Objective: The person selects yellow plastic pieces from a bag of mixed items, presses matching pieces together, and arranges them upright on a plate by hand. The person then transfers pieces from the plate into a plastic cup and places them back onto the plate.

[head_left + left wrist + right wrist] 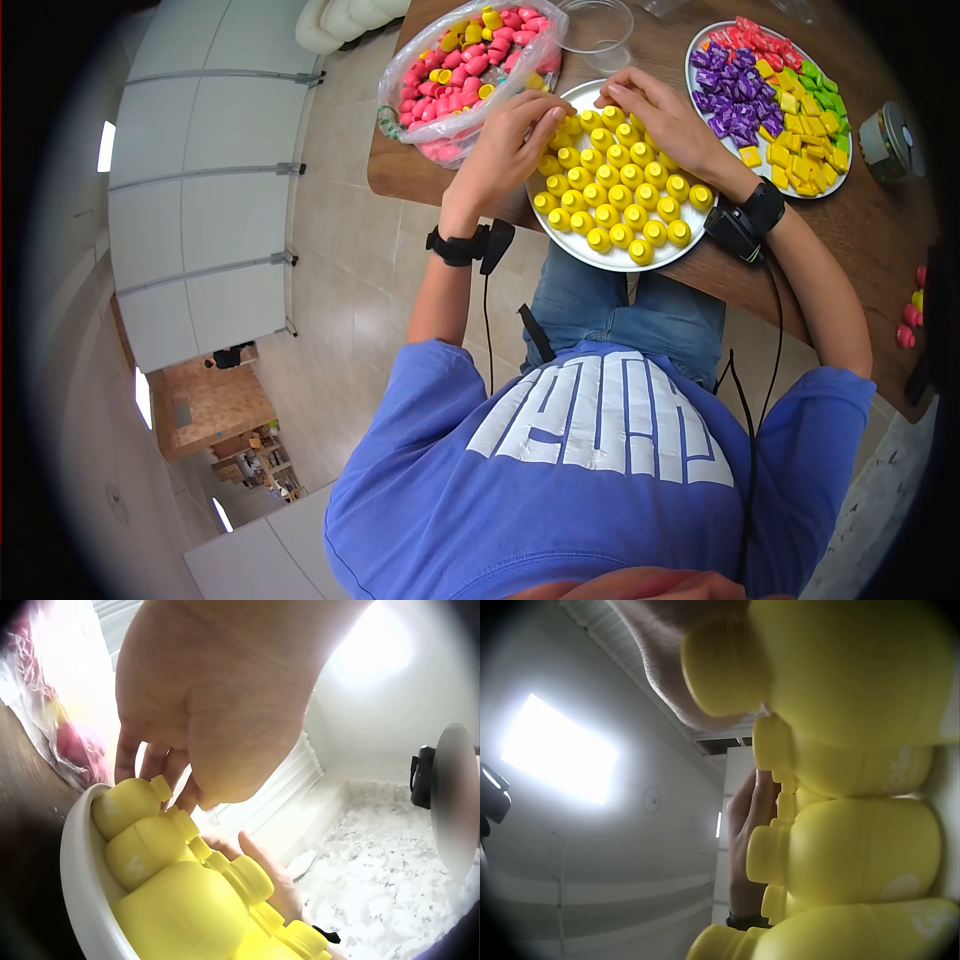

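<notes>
A round white plate (643, 264) holds many small yellow bottles (607, 215), standing upright with caps on top in close rows. At the plate's far left edge, my left hand (512, 140) reaches over the back bottles. Its fingers point down beside the bottles in the left wrist view, and its fingertips are partly hidden, so I cannot tell whether they pinch one. My right hand (668, 122) is over the far right of the same group, its bent fingers near the back caps. In the left wrist view, its thumb stands apart from the forefinger, with no bottle visible between them.
Left of the plate, a clear plastic bag (468, 130) holds pink and yellow pieces. Wrapped sweets in red, purple, yellow and green fill a second plate (700, 125) at right. A clear tub (598, 28) stands behind, and a lidded jar (888, 143) is far right on the wooden table (800, 240).
</notes>
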### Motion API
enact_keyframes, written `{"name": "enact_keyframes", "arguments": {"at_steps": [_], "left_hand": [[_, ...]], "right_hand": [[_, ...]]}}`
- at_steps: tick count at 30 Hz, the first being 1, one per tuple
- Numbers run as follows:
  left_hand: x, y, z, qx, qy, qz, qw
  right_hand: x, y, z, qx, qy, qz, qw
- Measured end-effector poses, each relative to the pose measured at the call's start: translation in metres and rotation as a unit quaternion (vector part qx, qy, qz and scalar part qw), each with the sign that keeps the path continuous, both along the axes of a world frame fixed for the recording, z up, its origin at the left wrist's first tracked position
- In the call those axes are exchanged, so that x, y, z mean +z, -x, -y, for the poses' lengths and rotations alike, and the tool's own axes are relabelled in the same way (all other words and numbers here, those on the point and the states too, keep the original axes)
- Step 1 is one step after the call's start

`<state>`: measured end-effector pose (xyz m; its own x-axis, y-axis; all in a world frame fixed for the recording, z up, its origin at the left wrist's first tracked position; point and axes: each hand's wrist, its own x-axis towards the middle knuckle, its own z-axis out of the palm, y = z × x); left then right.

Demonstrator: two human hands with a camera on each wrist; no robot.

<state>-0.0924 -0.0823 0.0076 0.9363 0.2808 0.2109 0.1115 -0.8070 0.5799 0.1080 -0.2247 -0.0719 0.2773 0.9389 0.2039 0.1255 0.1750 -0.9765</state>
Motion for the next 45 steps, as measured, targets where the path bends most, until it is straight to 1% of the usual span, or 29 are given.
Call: {"name": "enact_keyframes", "arguments": {"at_steps": [5, 7, 10, 20, 26, 27, 28, 29, 31, 32, 34, 35, 37, 38, 40, 41, 42, 44, 45], "left_hand": [[0.0, 0.003, 0.004, 0.001, 0.012, -0.012, 1.0], [0.001, 0.005, 0.009, 0.035, 0.068, -0.038, 0.996], [0.007, 0.004, 0.019, 0.038, 0.048, -0.027, 0.998], [0.008, 0.007, 0.015, 0.036, 0.061, -0.038, 0.997], [0.004, 0.01, 0.011, 0.031, 0.07, -0.023, 0.997], [0.005, 0.011, 0.007, 0.027, 0.046, -0.018, 0.998], [0.007, 0.012, 0.002, 0.022, 0.021, -0.012, 0.999], [0.008, 0.012, -0.003, 0.021, 0.022, -0.012, 0.999], [0.012, 0.011, -0.021, 0.066, 0.07, 0.053, 0.994], [0.012, 0.011, -0.036, 0.067, 0.069, 0.053, 0.994], [0.005, 0.011, -0.075, 0.138, 0.026, 0.123, 0.982], [0.002, 0.013, -0.095, 0.139, 0.024, 0.124, 0.982], [-0.004, 0.011, -0.13, 0.199, -0.091, 0.083, 0.972], [-0.008, 0.009, -0.141, 0.194, -0.092, 0.085, 0.973], [-0.017, 0.003, -0.162, 0.225, -0.135, 0.021, 0.965], [-0.023, 0.0, -0.175, 0.219, -0.177, 0.009, 0.96], [-0.029, -0.005, -0.183, 0.216, -0.178, 0.009, 0.96], [-0.037, -0.015, -0.195, 0.199, -0.247, 0.028, 0.948], [-0.038, -0.018, -0.199, 0.197, -0.246, 0.027, 0.949]], "right_hand": [[0.002, 0.002, 0.0, -0.003, -0.005, -0.004, 1.0], [0.002, 0.001, 0.0, -0.006, -0.007, 0.001, 1.0], [0.003, 0.001, 0.001, -0.006, -0.01, 0.0, 1.0], [0.006, 0.002, 0.003, 0.007, -0.01, -0.028, 1.0], [0.008, 0.002, 0.003, 0.008, -0.01, -0.029, 1.0], [0.009, 0.003, 0.003, 0.008, -0.01, -0.028, 1.0], [0.009, 0.003, 0.003, 0.009, -0.009, -0.03, 0.999], [0.009, 0.003, 0.004, 0.009, -0.008, -0.032, 0.999], [0.006, 0.001, 0.003, 0.008, -0.009, -0.033, 0.999], [0.004, 0.001, 0.002, 0.009, -0.011, -0.034, 0.999], [0.003, 0.001, 0.001, 0.008, -0.013, -0.034, 0.999], [0.003, 0.001, 0.001, 0.006, -0.014, -0.033, 0.999], [0.004, 0.001, 0.001, 0.008, -0.012, -0.032, 0.999], [0.004, 0.0, 0.002, 0.01, -0.008, -0.032, 0.999], [0.007, 0.0, 0.003, 0.01, 0.0, -0.032, 0.999], [0.008, 0.0, 0.003, 0.016, 0.008, -0.034, 0.999], [0.008, 0.0, 0.003, 0.014, 0.007, -0.035, 0.999], [0.007, -0.001, 0.003, 0.013, 0.013, -0.014, 1.0], [0.004, -0.001, 0.001, 0.011, 0.013, -0.015, 1.0]]}}
